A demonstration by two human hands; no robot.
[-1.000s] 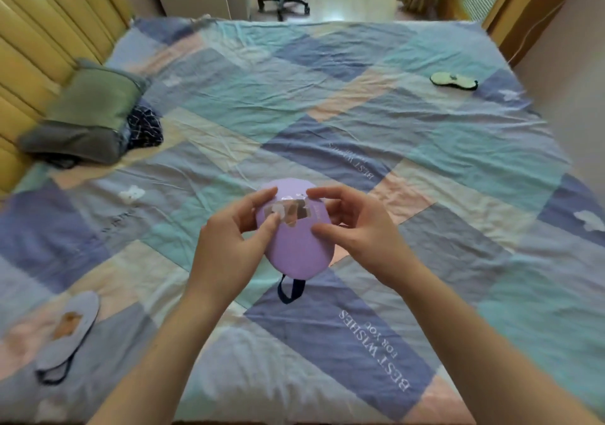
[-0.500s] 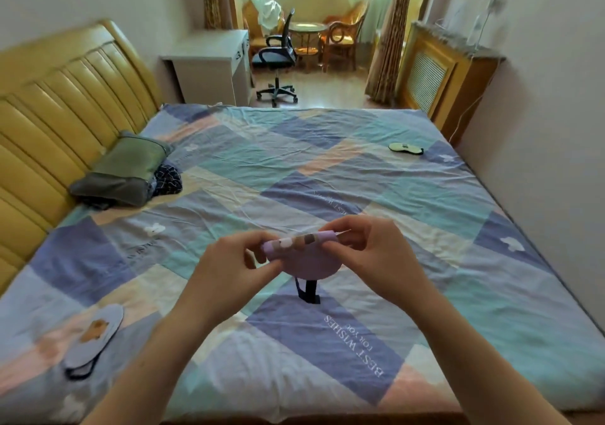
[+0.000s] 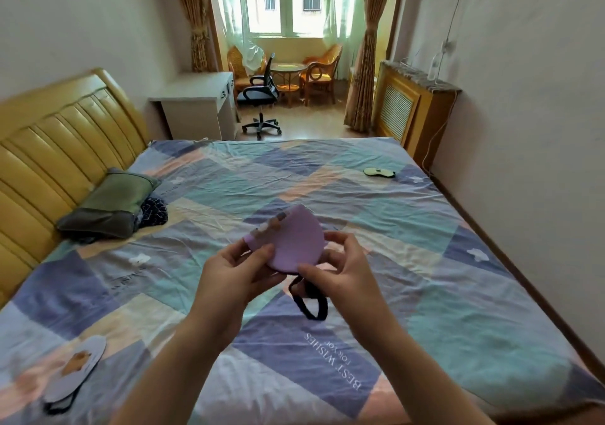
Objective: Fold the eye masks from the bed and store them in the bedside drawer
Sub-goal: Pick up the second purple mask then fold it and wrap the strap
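Observation:
A purple eye mask (image 3: 291,241), folded in half, is held above the patchwork bed (image 3: 409,261). My left hand (image 3: 235,270) pinches its left edge. My right hand (image 3: 340,267) pinches its lower right edge, and the dark strap (image 3: 311,303) dangles in a loop below. A grey-blue eye mask (image 3: 77,367) lies flat near the bed's front left corner. A pale green eye mask (image 3: 379,172) lies at the far right of the bed. No drawer is in view.
A green-grey pillow (image 3: 108,205) with dark checked cloth (image 3: 154,215) beside it lies by the yellow headboard (image 3: 49,149). A white desk (image 3: 193,97), an office chair (image 3: 260,94) and a radiator cover (image 3: 412,110) stand beyond the bed.
The view has lifted from the bed to the whole room. The folded purple mask has turned from edge-on to show its flat side, and the strap hangs lower.

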